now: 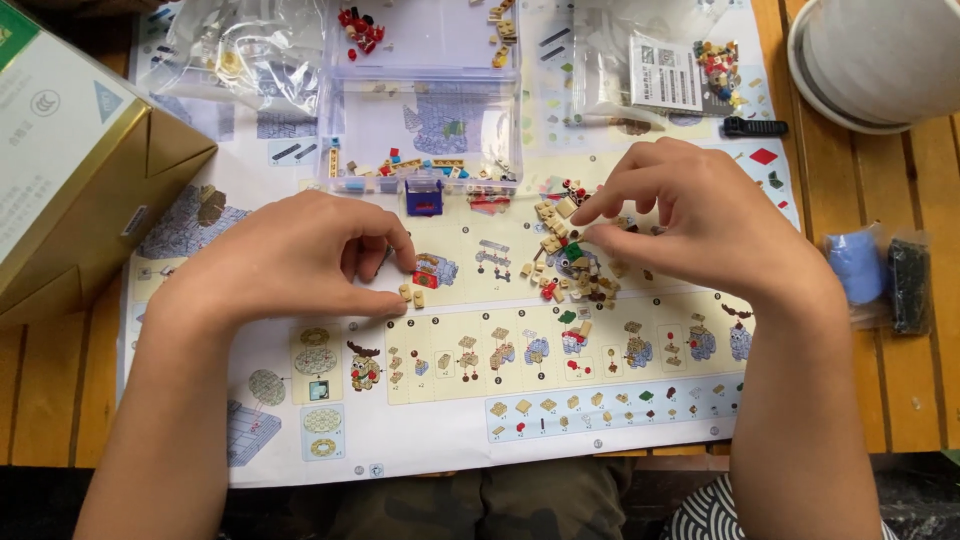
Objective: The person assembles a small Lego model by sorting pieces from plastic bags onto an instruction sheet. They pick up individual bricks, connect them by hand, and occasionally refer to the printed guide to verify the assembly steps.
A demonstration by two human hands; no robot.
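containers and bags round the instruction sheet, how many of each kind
clear plastic trays: 1
cardboard boxes: 1
white pots: 1
clear bags at the sheet's top: 2
small bags on the wood at right, blue and black: 2
total: 7

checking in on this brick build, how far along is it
Early, it seems. Done: only a small tan brick cluster sits by the left hand, pinned on the printed instruction sheet. In hand: the right hand pinches a tiny piece, too small to identify, over the loose pile of tan, red and green bricks. Left: that pile, plus parts in the clear plastic tray.
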